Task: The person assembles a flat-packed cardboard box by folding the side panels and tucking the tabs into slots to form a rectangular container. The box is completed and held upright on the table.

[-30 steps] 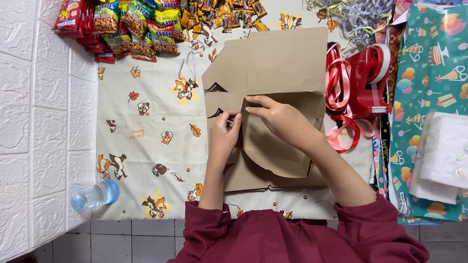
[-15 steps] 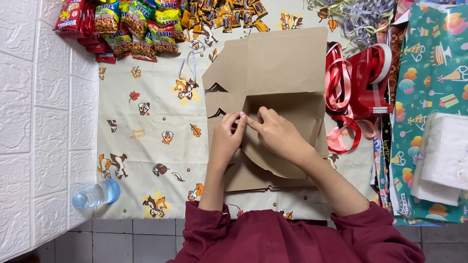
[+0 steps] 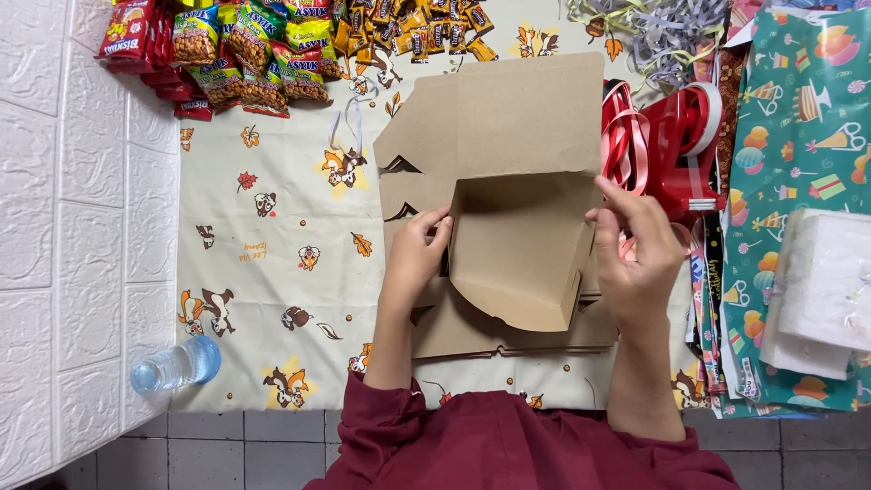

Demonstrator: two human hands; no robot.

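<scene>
While hands pinch box (image 3: 513, 249) edges, tablecloth (image 3: 272, 272) leftward

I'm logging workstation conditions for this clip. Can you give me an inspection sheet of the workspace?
Surface: patterned cloth over the work area.
Job's things: brown cardboard box, partly folded, on a stack of flat box blanks.
Clutter: snack packets, red ribbon dispenser, gift wrap, water bottle, white packet.
Grippers: left hand and right hand pinch opposite edges of the box.
Cables: nothing seen.
Surroundings: white brick-look panel, grey floor tiles.
</scene>
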